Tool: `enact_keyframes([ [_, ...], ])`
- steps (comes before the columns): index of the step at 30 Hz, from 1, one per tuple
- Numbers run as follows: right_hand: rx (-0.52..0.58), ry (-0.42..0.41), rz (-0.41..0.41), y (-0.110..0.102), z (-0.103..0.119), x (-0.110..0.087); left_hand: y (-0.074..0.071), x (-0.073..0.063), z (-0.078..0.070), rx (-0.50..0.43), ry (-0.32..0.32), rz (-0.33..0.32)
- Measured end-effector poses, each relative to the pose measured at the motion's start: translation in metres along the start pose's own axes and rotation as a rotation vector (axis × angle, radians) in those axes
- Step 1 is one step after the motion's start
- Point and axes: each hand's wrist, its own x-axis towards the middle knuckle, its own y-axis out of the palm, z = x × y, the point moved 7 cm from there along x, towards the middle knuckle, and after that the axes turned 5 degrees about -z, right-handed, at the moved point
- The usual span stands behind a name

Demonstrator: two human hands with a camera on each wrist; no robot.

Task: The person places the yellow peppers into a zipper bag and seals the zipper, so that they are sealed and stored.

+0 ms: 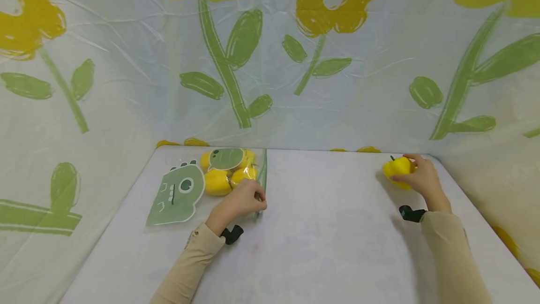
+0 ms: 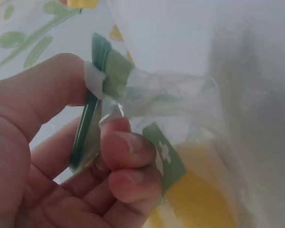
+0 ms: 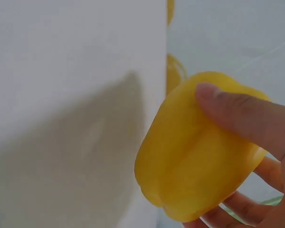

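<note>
At the table's right, my right hand (image 1: pixel 427 179) grips a yellow bell pepper (image 1: pixel 396 169) with a green stem. Seen from the right wrist, the thumb (image 3: pixel 237 111) presses one side of the pepper and other fingers curl beneath it; its shadow falls on the table. On the left lies a clear zip bag (image 1: pixel 179 196) with a green monster print, and several yellow peppers (image 1: pixel 217 183) are inside. My left hand (image 1: pixel 240 203) holds the bag's edge at its opening. The left wrist view shows the green zip strip (image 2: pixel 85 123) and a white slider (image 2: pixel 94 80) between thumb and curled fingers.
The white table (image 1: pixel 329 229) spans the space between the hands. A hanging cloth (image 1: pixel 363 107) printed with flowers encloses its back and sides. Black wrist devices (image 1: pixel 411 214) sit at both cuffs.
</note>
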Motion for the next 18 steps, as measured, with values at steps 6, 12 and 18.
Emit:
enact_keyframes([
  [6, 0.131, 0.012, -0.004, -0.005, 0.031, -0.002, -0.002, -0.001, -0.003, 0.008, -0.007, -0.015],
  [12, 0.309, 0.072, 0.046, 0.001, 0.061, -0.003, -0.003, -0.001, -0.004, 0.006, -0.018, -0.017],
  [18, 0.465, 0.071, 0.062, 0.014, 0.1, -0.005, -0.002, -0.001, -0.003, -0.005, -0.032, -0.005],
])
